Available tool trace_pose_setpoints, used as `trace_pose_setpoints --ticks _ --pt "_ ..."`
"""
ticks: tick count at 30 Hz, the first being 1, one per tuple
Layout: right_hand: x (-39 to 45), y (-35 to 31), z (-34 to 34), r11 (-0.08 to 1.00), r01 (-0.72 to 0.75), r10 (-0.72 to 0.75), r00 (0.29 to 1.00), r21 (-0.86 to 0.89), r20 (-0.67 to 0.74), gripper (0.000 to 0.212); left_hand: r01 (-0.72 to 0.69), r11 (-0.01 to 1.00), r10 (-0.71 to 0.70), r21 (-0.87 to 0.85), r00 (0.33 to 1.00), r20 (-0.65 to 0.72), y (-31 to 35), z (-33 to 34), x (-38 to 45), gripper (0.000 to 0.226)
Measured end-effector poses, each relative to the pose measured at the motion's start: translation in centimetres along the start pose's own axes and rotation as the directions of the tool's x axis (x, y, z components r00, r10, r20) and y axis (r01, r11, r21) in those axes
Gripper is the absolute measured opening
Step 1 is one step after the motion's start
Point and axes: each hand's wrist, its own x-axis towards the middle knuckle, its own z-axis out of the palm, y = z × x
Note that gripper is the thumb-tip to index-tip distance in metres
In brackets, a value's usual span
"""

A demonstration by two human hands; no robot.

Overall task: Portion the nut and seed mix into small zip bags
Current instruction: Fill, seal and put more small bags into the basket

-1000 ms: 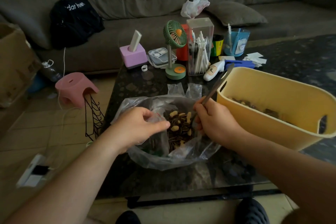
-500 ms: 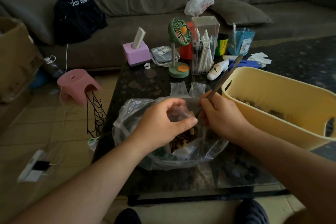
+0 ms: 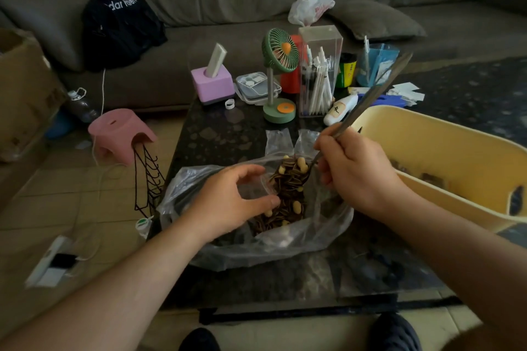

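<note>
The right hand (image 3: pixel 353 171) is gripping a loaded spoon (image 3: pixel 293 172) over the large bag of nut and seed mix (image 3: pixel 288 208) on the table (image 3: pixel 216 137). The left hand (image 3: pixel 228 202) is pinching a small zip bag (image 3: pixel 253 186) open (mouth kept wide, just beside the spoon); tipping slowly should be limiting spills.

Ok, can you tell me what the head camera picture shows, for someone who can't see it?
A person's right hand lifts a metal spoon heaped with seeds and peanuts toward a small clear zip bag that the left hand holds open. Both are above a big plastic bag of the mix on a dark table. A yellow tub sits at the right.
</note>
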Motion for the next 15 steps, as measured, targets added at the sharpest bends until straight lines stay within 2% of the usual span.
trace_pose_setpoints --ticks 5,12,15 --pt "-0.1 -0.9 -0.7 0.999 -0.01 0.01 1.0 0.037 -0.002 0.024 -0.048 0.997 0.045 -0.054 0.998 -0.048 0.5 0.5 -0.3 0.076" --pt "-0.3 -0.8 -0.4 0.999 0.046 -0.046 0.998 0.006 0.041 0.022 -0.05 0.999 0.05 -0.004 0.998 -0.027 0.9 1.2 -0.4 0.081" --pt "-0.4 -0.8 -0.4 0.998 0.066 -0.066 0.997 0.0 0.05 0.022 0.017 0.991 -0.02 -0.136 1.0 -0.019 1.0 1.5 -0.1 0.075"
